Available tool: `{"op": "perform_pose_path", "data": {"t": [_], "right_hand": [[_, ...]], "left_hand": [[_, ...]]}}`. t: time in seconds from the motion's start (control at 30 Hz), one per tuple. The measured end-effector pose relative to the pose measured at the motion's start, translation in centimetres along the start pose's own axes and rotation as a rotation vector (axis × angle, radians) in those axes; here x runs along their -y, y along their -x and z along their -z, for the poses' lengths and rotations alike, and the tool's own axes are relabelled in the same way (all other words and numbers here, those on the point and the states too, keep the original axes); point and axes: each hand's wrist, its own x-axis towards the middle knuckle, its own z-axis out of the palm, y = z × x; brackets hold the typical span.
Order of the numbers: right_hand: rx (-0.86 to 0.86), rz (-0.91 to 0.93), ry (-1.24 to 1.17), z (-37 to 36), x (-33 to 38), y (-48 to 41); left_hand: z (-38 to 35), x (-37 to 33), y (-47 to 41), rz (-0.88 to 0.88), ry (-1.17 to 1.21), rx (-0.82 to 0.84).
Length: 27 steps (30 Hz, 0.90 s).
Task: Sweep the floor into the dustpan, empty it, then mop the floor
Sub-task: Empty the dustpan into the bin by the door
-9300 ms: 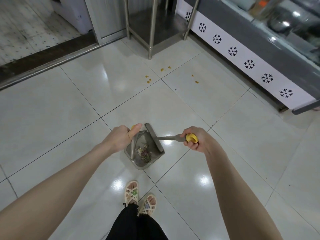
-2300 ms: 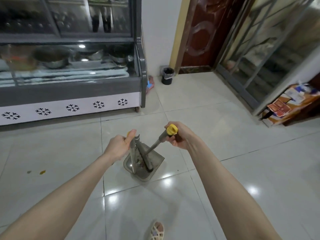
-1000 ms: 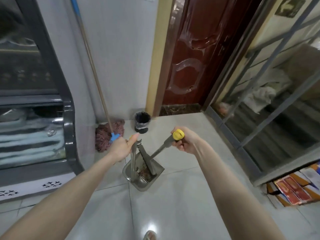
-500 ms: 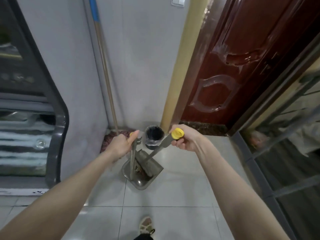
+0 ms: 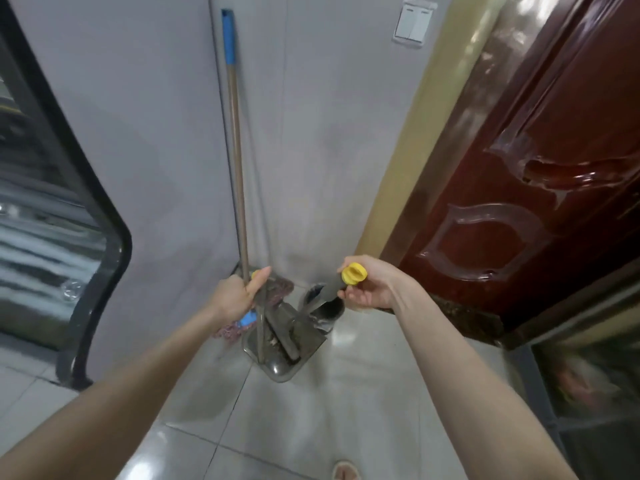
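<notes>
A person closes on the corner: the grey wall and red-brown door loom larger than half a second earlier, and the mop leaning there now spans most of the view. The steel dustpan, held low with debris in its tray, now overlaps the black bin behind it. Its handle rises almost upright into the left hand, fingers curled round it. The broom slants from the tray up and rightward to the right hand, wrapped round its yellow-capped end.
</notes>
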Motion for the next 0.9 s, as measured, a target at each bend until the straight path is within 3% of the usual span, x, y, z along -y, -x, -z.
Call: {"op": "perform_pose_path", "data": {"t": [0.3, 0.7, 0.9], "right_hand": [[0.286, -0.116, 0.101, 5.0, 4.6, -2.7], [0.291, -0.135, 0.395, 5.2, 1.9, -4.2], [0.289, -0.078, 0.443, 5.6, 1.4, -1.7]], "left_hand": [[-5.0, -4.8, 0.8, 0.193, -0.005, -0.105], [-8.4, -5.3, 6.4, 0.356, 0.077, -0.232], [-9.2, -4.6, 10.2, 0.392, 0.078, -0.175]]}}
